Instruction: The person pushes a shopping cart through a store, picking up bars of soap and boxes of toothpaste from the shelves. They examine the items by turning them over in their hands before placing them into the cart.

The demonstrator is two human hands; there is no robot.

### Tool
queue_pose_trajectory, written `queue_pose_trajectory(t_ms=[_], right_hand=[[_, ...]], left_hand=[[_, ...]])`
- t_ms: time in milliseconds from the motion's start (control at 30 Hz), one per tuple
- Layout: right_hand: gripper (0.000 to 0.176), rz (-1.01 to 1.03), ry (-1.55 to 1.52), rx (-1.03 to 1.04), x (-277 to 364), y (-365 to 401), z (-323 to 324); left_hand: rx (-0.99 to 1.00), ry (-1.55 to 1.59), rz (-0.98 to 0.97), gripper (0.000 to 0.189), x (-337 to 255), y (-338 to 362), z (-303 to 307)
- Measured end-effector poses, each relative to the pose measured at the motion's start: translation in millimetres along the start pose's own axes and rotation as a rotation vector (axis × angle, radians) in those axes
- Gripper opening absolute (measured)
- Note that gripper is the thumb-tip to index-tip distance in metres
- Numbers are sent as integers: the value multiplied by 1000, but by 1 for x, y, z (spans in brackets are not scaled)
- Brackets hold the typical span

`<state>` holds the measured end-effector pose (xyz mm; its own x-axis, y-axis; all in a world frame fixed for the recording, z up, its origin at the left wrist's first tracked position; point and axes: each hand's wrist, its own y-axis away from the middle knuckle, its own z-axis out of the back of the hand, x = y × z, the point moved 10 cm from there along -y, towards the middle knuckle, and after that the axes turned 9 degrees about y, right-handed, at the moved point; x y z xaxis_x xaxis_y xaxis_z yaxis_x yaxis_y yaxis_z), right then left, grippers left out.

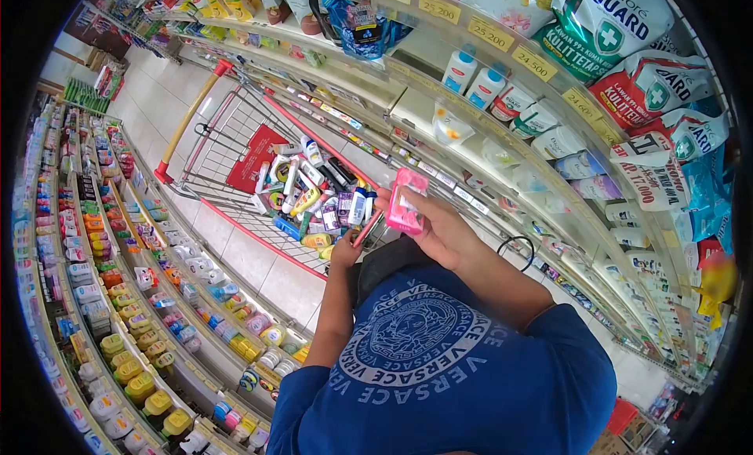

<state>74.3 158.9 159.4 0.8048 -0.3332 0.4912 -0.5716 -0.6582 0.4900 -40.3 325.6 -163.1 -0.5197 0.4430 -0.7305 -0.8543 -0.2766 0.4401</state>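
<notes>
My right hand (443, 231) holds up a small pink and white pack (406, 202), its printing too blurred to read. Lower and to the left, my left hand (345, 252) is closed on the near red rail (366, 229) of a shopping cart. Inside the wire cart (216, 153) lies a heap of bottles, tubes and packs, among them a yellow bottle (304, 202) and white-capped bottles (358, 206). The pink pack is above the cart's near end, close to the right-hand shelves.
Shelves of bottles and tubs (141, 386) line the left side. On the right, shelves bear pouches (616, 27), white bottles with blue caps (460, 69) and yellow price tags (490, 33). Pale floor tiles (286, 294) run between them. The cart's yellow handle (192, 118) is at its far end.
</notes>
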Motion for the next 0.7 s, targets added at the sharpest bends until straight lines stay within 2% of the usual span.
queue_pose_trajectory(t_ms=[367,700], right_hand=[[41,222,221,162,31,27,-33],[39,219,291,139,35,36,-37]], left_hand=[[-42,-43,5,40,-18,7,9],[-79,-48,-44,39,-13,5,8]])
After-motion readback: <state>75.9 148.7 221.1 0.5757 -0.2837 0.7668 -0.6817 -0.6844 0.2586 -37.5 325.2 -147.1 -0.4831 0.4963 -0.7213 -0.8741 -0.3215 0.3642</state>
